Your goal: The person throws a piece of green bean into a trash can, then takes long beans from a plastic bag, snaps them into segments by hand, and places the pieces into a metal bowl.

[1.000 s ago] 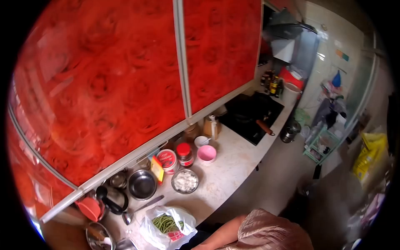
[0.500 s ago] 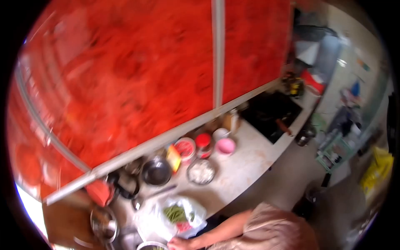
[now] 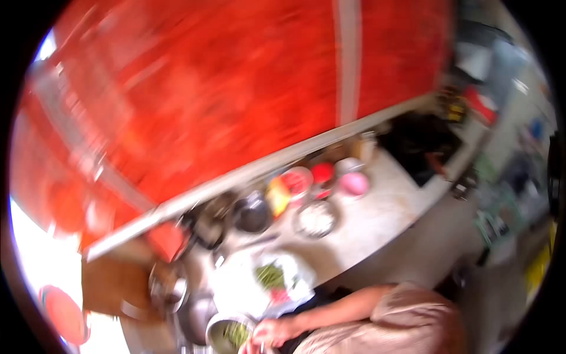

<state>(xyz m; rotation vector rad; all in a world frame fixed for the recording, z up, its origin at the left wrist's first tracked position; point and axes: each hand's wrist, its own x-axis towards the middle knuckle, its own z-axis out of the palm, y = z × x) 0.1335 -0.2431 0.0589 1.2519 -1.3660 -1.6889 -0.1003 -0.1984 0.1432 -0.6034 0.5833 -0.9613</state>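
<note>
My right hand (image 3: 275,333) is at the rim of a metal pot (image 3: 213,331) holding cut green pieces that look like beans (image 3: 236,334). Its fingers look drawn together, but blur hides what is between them. Skin at the bottom edge, beside the pot, seems to be part of my left hand (image 3: 250,348); its fingers are mostly cut off. Just above my right hand, a white plastic bag (image 3: 302,272) lies spread on the counter. On it rest long green beans (image 3: 270,276) and something pinkish red (image 3: 278,295).
Behind the bag stand a bowl of white food (image 3: 316,219), a dark metal bowl (image 3: 252,213), a red-lidded jar (image 3: 322,174) and a pink bowl (image 3: 354,184). A black stove (image 3: 418,144) is farther right. Red cabinets (image 3: 236,88) hang overhead; a sink (image 3: 197,318) is at lower left.
The view has shifted, so the counter items appear farther right and higher. More of the pot and its green contents now shows, with my right hand still beside it.
</note>
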